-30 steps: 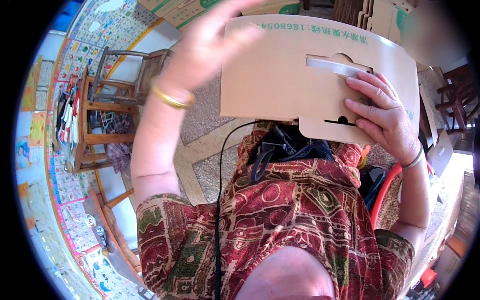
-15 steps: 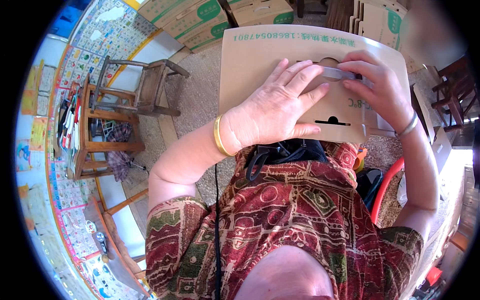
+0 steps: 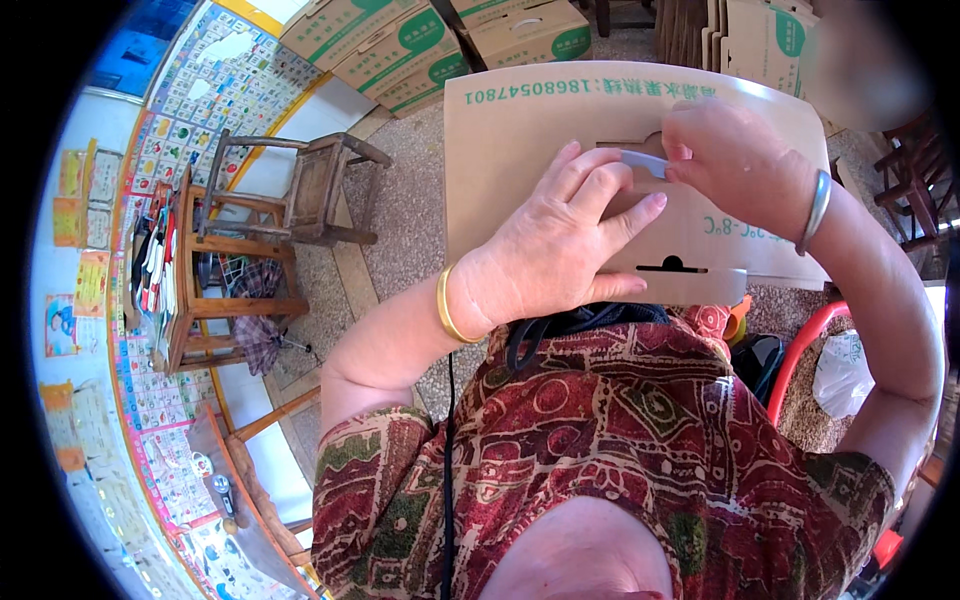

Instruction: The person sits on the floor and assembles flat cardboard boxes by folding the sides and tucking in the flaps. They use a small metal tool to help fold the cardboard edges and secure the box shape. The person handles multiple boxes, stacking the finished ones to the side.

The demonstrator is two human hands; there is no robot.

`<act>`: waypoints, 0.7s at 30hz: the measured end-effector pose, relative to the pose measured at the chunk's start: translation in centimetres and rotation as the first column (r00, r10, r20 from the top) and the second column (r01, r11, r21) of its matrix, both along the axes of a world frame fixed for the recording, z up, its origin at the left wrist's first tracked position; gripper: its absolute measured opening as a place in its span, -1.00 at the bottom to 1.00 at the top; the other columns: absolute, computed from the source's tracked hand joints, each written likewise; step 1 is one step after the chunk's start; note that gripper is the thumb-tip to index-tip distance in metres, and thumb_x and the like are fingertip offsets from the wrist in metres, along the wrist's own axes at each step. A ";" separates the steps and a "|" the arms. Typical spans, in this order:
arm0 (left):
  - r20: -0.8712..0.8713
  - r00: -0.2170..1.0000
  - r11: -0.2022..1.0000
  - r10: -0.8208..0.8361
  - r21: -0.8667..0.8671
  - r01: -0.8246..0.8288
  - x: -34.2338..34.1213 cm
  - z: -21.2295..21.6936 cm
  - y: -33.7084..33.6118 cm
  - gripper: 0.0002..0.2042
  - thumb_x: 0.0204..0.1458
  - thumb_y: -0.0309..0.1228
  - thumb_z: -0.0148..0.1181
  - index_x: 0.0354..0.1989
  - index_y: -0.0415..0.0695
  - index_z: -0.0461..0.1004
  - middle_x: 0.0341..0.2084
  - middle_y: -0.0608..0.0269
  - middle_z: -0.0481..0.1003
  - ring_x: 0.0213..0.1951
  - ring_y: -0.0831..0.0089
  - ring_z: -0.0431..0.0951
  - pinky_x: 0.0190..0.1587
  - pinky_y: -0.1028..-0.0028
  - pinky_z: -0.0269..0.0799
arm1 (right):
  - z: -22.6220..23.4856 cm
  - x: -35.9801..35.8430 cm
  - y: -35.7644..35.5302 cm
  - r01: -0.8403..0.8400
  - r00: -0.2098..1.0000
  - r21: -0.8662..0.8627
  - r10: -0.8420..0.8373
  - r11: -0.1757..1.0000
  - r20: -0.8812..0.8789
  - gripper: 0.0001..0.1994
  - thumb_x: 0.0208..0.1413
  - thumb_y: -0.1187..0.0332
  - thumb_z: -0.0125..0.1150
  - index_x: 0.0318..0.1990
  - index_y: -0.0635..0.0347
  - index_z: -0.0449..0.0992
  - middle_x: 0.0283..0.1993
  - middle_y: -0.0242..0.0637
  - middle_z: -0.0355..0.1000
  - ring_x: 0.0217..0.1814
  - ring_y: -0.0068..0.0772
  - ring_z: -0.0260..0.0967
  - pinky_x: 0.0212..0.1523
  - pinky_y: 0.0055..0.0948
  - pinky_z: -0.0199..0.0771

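A flat brown cardboard piece with green print lies across my lap, with cut-out slots in it. A translucent white plastic strip, like a carton handle, runs along the upper slot. My left hand lies on the cardboard with its fingers spread, its upper fingertips touching the strip's left end. The right hand is closed round the strip's other end, which its fingers hide. Nearer my body, a lower dark slot shows below the right hand.
Green-printed cartons are stacked at the back. Folded cardboard stands at the far right. To the left are a small wooden chair and a wooden rack. A red curved tube and a white plastic bag lie to my right.
My right hand has gone from bent, parted fingers to a closed grip on the strip. The strip's right end now tilts down. My left hand stays spread on the cardboard.
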State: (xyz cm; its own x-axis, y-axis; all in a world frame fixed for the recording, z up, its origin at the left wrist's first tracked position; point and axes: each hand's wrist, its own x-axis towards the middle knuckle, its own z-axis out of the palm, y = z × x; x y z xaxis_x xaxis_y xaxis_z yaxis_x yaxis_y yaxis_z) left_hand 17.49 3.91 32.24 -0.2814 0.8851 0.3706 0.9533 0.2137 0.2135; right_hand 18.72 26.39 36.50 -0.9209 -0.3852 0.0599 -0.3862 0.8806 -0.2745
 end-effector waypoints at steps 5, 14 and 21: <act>0.012 1.000 1.000 -0.013 0.026 0.013 0.6 -0.1 -0.2 -0.24 -0.31 -0.08 0.39 0.18 0.00 0.31 -0.08 0.06 0.19 0.06 0.05 0.19 0.18 -0.02 0.11 | 1.0 0.7 -0.8 -0.039 0.998 0.109 0.033 0.993 0.056 -0.87 0.00 0.34 0.19 -0.39 0.19 0.46 -0.43 -0.15 0.43 -0.29 -0.04 0.39 -0.30 -0.18 0.37; 0.024 1.000 1.000 -0.001 0.027 0.001 0.9 -0.1 -0.4 -0.29 -0.36 -0.10 0.41 0.10 0.01 0.40 -0.06 0.11 0.19 0.09 0.07 0.18 0.18 -0.01 0.12 | 0.4 -1.4 -0.1 -0.263 0.965 -0.057 0.262 0.963 -0.025 -0.81 0.09 0.31 0.09 -0.46 0.23 0.46 -0.58 -0.29 0.42 -0.51 -0.33 0.39 -0.43 -0.38 0.38; -0.003 0.998 0.998 0.058 0.018 -0.058 0.7 1.1 0.5 -0.35 -0.33 -0.08 0.39 0.07 0.06 0.43 -0.09 0.13 0.23 0.10 0.06 0.18 0.19 0.00 0.12 | 1.5 -3.0 -0.1 0.137 0.967 -0.313 -0.059 0.940 0.246 -0.68 0.11 0.21 0.11 -0.55 0.27 0.43 -0.73 -0.49 0.26 -0.70 -0.68 0.18 -0.69 -0.57 0.14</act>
